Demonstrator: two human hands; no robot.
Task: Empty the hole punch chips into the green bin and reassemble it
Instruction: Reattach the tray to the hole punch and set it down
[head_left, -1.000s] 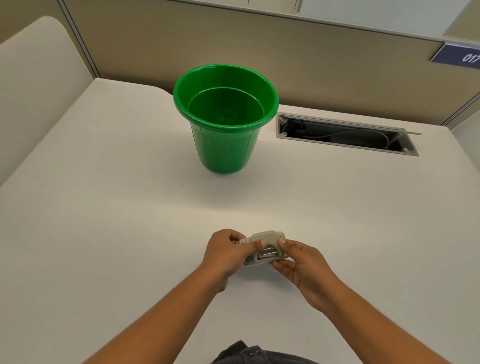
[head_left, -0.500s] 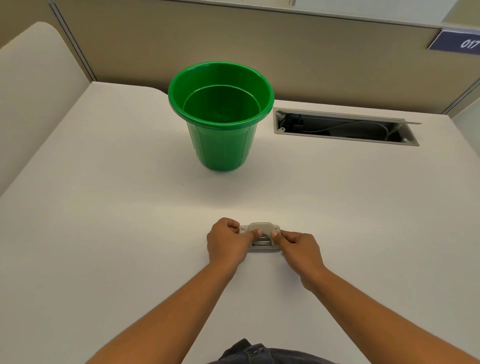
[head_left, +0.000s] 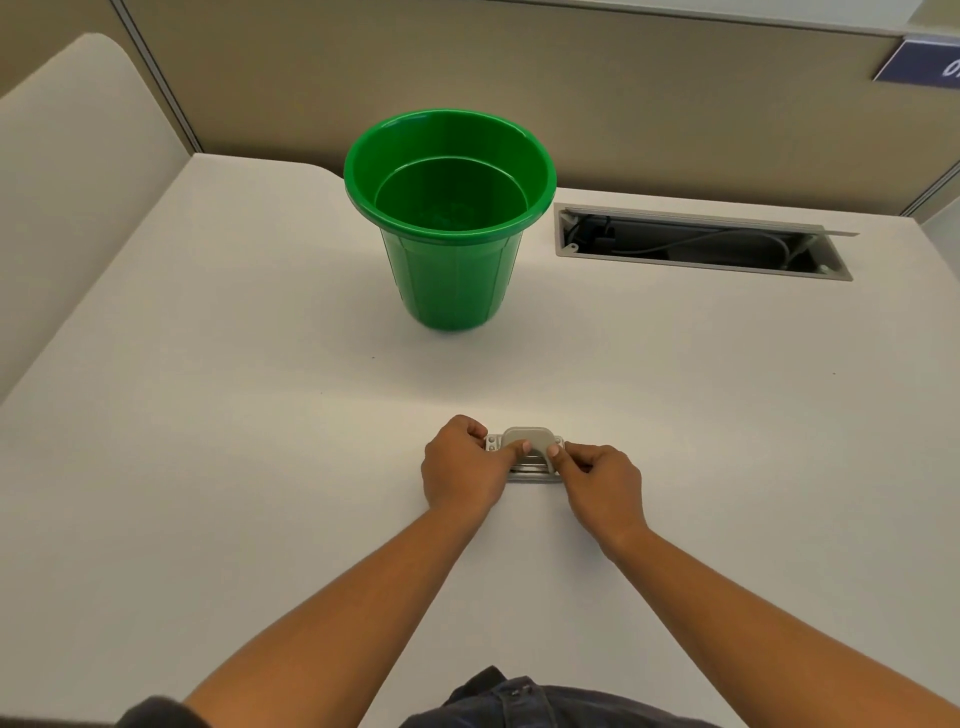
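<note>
The hole punch (head_left: 524, 453), small and grey, rests flat on the white worktop (head_left: 208, 467) near the person, well apart from the green bin (head_left: 450, 218) that stands upright farther back. The left hand (head_left: 462, 467) and right hand (head_left: 597, 480) are each closed on one end of it, thumbs pressed on its top, fingers curled round the sides. This looks like the reassembly step, or the pressing of the base tray back on; whether chips lie in the bin is too faint to tell. The next move likely calls for even downward pressure at both ends so the tray seats squarely. An open cable tray (head_left: 701, 244) sits right of the bin.
</note>
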